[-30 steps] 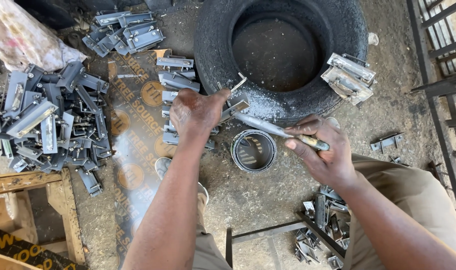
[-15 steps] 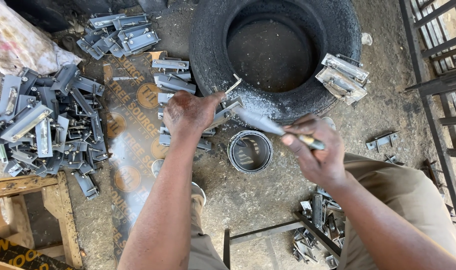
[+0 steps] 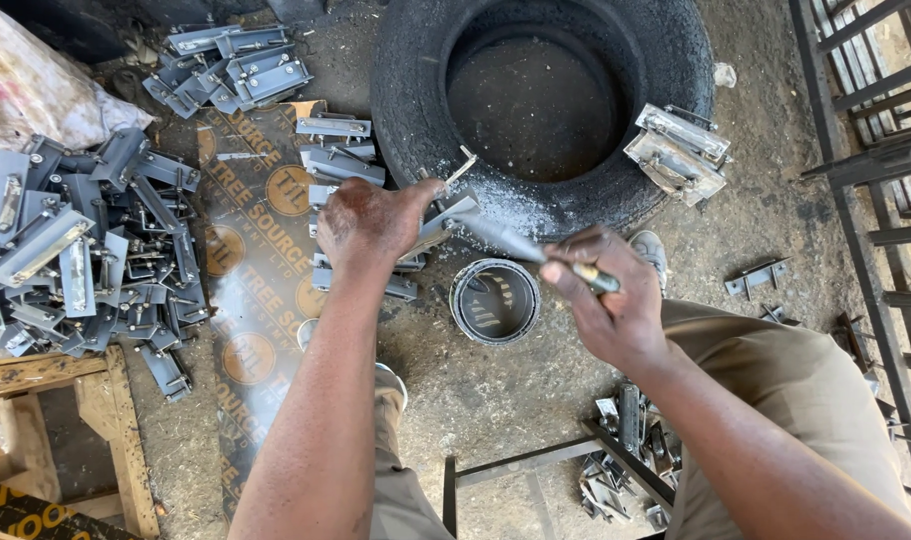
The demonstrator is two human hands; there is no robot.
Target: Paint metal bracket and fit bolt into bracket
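At frame centre, the left hand [image 3: 371,225] grips a grey folded-metal bracket [image 3: 444,222] against the black rubber tyre [image 3: 616,195]. The right hand [image 3: 601,300], fingers closed, brushes it with a paint-coated brush [image 3: 531,250]. Grey brackets already heaped [image 3: 71,250] at left; a few bare pieces [image 3: 621,470] wait lower right.

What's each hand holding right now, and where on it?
The left hand grips a grey metal bracket at its near end, propped on the tyre. The right hand holds a brush by its handle.
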